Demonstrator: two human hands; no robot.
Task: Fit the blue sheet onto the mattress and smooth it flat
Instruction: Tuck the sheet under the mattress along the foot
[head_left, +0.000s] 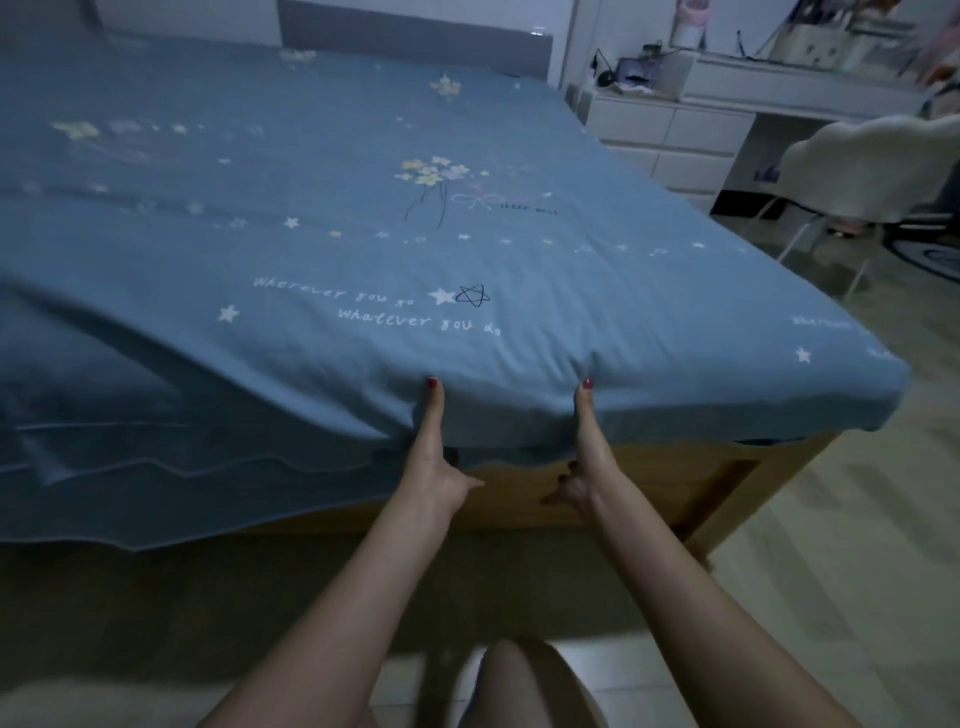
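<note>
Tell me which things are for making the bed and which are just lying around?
For the job: blue star-printed sheet, mattress edge under it, left hand, right hand, wooden bed frame.

Lying about: white drawer desk, white cloth-draped chair.

One blue sheet (322, 218) covers one mattress (675, 384). Two hands grip the mattress's near edge: the left hand (434, 457) and, beside it, the right hand (584, 457). One wooden bed frame (649, 483) sits under the mattress. Beyond the mattress's far right corner stand one white dresser (670, 140) and one chair (872, 171).
</note>
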